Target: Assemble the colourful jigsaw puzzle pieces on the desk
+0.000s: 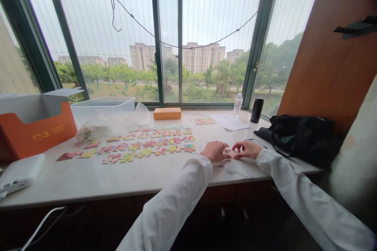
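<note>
On the right part of the white countertop, both hands meet over small pinkish puzzle pieces [231,153]. My left hand [214,151] is closed, its fingertips at the left side of these pieces. From the other side my right hand [247,150] bends its thumb and fingers onto them in a pinch. The fingers partly cover the pieces, so their exact number and fit are hidden. To the left lie rows of colourful loose jigsaw pieces [146,151], mostly apart from one another. A small picture card [202,120] lies behind my left hand.
An orange box [167,113] and a clear plastic bin [103,104] stand by the window. A large orange carton [38,129], a plastic bag [96,131] and a white device [20,172] are left. A water bottle [238,104], black flask [257,110], paper [229,122] and black bag [300,137] are right.
</note>
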A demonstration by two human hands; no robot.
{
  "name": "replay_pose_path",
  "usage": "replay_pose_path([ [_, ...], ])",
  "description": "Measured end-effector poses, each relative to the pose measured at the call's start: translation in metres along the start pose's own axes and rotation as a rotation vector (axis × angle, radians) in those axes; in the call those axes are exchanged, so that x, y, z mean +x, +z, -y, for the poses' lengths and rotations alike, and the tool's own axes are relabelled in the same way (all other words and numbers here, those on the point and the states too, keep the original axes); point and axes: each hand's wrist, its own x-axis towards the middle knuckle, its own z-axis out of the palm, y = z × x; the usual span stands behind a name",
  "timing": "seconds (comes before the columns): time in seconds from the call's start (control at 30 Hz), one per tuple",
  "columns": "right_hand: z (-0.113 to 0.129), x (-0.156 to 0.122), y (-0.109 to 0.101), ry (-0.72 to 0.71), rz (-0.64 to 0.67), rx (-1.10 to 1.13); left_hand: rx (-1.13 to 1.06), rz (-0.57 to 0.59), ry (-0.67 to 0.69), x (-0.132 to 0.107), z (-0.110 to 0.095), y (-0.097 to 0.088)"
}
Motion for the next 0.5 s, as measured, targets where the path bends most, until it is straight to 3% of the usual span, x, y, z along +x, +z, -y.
replay_pose_path([
  [0.17, -0.003, 0.001, 0.001, -0.051, -0.041, 0.064, 0.031, -0.04, 0.065, 0.002, -0.001, 0.001],
  [0.33, 0.004, 0.003, 0.009, -0.126, -0.038, 0.352, 0.207, -0.078, 0.135, -0.009, -0.004, -0.017],
  [0.5, 0.033, 0.024, 0.007, -0.15, -0.136, 0.6, 0.303, -0.231, 0.036, -0.022, -0.001, -0.041],
])
